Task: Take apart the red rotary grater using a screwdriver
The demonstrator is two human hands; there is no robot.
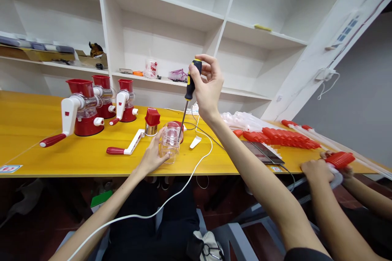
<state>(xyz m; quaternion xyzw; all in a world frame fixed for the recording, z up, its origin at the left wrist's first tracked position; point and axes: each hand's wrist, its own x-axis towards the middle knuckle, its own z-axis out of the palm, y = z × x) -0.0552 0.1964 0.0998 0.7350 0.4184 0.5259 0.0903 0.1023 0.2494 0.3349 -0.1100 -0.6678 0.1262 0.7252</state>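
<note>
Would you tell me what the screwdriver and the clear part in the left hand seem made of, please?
Screwdriver: the shaft looks like metal from its grey sheen; the black-and-yellow handle is probably satin plastic or rubber, by its moulded contours. Clear part: likely glossy plastic, as the yellow table shows through and highlights catch its edges.

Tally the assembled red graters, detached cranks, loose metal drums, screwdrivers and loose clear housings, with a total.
Assembled red graters: 3
Detached crank: 1
Loose metal drum: 1
Screwdriver: 1
Loose clear housing: 1
Total: 7
</note>
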